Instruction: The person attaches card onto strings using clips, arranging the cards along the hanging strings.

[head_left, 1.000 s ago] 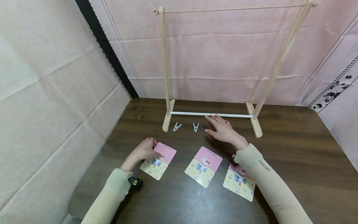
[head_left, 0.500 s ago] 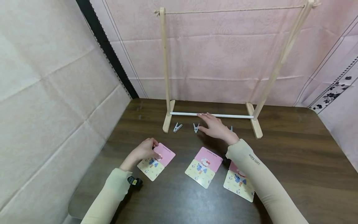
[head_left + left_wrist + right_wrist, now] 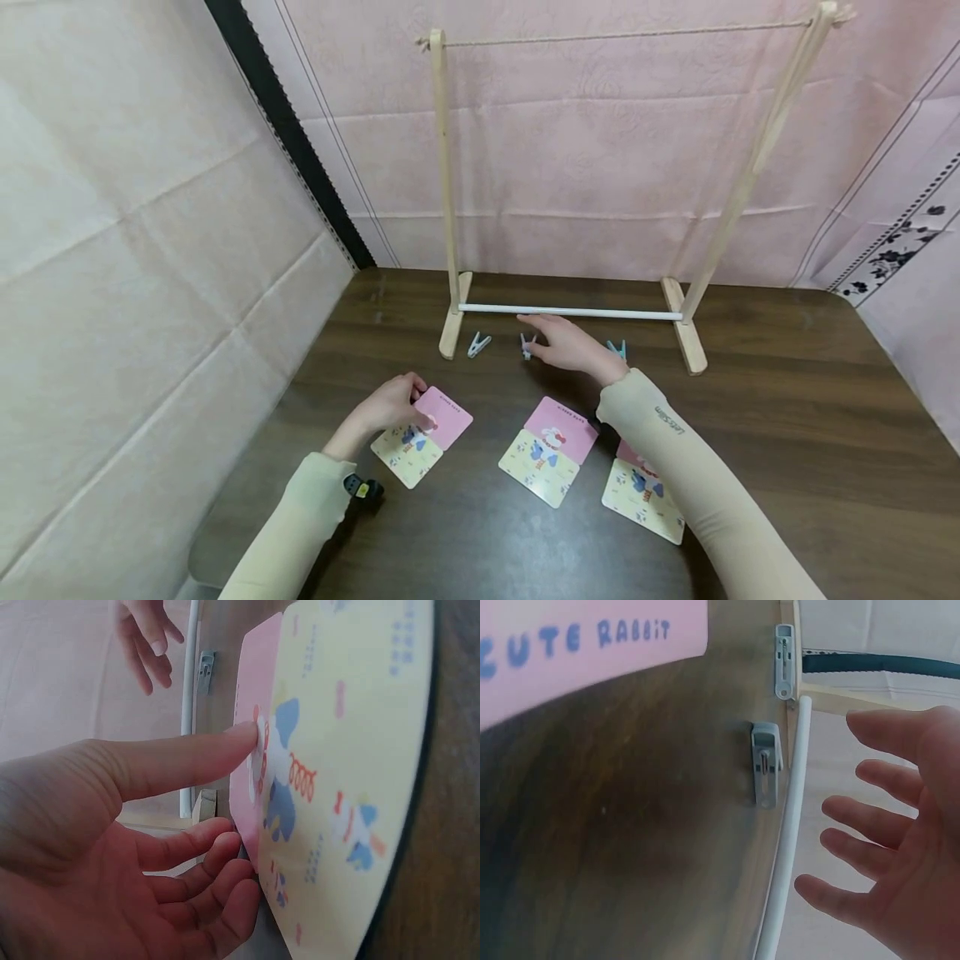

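Note:
My left hand [image 3: 392, 403] is at the left pink-and-yellow card [image 3: 352, 772] with a cartoon rabbit. Its thumb lies on the pink part, and the other fingers curl at the card's edge, pinching it. Over the table, my right hand [image 3: 568, 343] reaches with spread, relaxed fingers and holds nothing. Just beyond its thumb is the middle grey clothespin [image 3: 765, 765], partly covered by the hand in the head view. Another grey clothespin [image 3: 478, 344] lies to the left, and a blue clothespin [image 3: 617, 348] shows beside the right wrist.
A wooden frame [image 3: 445, 167] stands at the back, with a rope [image 3: 622, 36] strung across its top and a white rod [image 3: 600, 312] low between its feet. A middle card [image 3: 547, 450] and a right card [image 3: 641, 498], partly under the right sleeve, lie on the brown table [image 3: 465, 533].
My right hand has moved left towards the middle clothespin, uncovering the blue one. The left card has shifted slightly to the left under my left hand.

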### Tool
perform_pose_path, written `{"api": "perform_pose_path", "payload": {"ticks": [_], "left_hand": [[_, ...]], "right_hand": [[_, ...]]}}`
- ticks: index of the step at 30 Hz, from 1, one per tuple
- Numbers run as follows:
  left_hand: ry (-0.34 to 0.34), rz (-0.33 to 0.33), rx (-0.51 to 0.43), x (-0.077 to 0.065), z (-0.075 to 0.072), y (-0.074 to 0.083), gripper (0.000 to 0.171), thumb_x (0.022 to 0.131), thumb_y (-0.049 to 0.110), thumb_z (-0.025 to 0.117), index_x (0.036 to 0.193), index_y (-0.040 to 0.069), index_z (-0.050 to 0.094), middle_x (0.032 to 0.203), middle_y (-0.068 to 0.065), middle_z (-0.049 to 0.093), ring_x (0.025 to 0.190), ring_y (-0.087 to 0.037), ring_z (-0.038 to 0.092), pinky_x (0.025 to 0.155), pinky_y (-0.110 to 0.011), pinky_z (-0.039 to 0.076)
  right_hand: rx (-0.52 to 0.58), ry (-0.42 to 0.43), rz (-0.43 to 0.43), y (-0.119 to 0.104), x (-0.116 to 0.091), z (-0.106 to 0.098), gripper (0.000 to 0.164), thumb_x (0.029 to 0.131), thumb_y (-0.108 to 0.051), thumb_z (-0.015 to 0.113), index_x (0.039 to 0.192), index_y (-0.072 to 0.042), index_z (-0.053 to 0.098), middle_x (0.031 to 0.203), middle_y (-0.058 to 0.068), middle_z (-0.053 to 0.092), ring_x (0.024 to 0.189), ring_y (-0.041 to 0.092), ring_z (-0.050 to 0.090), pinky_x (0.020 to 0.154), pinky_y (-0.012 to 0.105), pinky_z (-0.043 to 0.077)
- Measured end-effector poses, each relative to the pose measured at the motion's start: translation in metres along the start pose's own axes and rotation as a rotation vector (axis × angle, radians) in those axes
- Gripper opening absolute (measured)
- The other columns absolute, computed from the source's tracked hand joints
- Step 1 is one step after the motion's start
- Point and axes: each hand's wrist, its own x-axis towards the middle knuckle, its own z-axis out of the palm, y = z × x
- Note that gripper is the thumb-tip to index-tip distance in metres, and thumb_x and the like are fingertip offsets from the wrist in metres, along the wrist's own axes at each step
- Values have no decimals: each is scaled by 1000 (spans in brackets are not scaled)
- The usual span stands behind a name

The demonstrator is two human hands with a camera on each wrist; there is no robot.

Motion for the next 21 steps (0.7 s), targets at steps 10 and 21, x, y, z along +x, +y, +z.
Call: {"api": "perform_pose_path", "payload": {"ticks": [10,21], "left_hand": [[-14,23,-3,0,-1,-2,54,74,10,89,118,-1,59,102,-11,58,88,-23,56,81,-37,49],[-42,110,5,-4,-5,-7,52,74,7,87,120,3,63,108,-10,56,95,-24,52,85,-39,46]], "right_hand": [[5,-30,2,-5,10,7,59,101,-26,63,154,-11,41,152,16,46,132,31,50,110,50,39],[3,-41,-5,-6,21,16,55,102,-24,61,151,-7,45,150,15,49,136,32,47,111,50,37]]}}
